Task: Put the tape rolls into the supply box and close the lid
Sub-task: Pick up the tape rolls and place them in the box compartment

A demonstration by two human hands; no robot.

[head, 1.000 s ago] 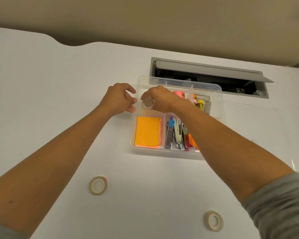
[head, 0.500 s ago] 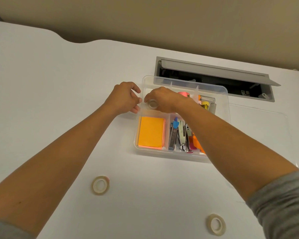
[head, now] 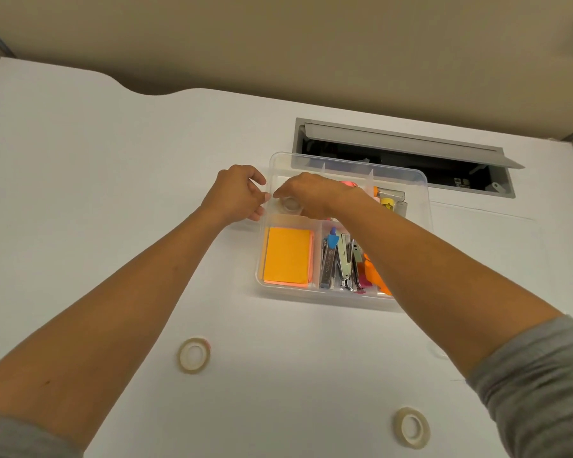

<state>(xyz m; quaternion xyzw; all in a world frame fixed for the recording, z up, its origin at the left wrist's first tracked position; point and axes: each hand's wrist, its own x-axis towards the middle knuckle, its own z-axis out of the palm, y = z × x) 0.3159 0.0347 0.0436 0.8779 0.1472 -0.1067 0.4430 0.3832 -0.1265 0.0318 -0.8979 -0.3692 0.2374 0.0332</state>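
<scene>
The clear supply box (head: 424, 206) sits open on the white desk, divided into compartments. My right hand (head: 315, 193) reaches into its back-left compartment, fingers closed over a small clear tape roll (head: 290, 204) low in that compartment. Against the box's left wall rests my left hand (head: 237, 193), fingers curled on the rim. Two more tape rolls lie flat on the desk nearer me, one at the left (head: 194, 355) and one at the right (head: 411, 427). The clear lid (head: 510, 259) lies on the desk to the right of the box, faintly visible.
Orange sticky notes (head: 286, 256) fill the front-left compartment, and staplers and clips (head: 343, 259) fill the middle one. Behind the box an open cable slot (head: 404, 157) with a raised grey flap is set into the desk. A beige partition rises beyond the desk.
My right hand has lowered the small tape roll deeper into the back-left compartment. The left hand stays at the box's left wall. The two rolls on the desk have not moved.
</scene>
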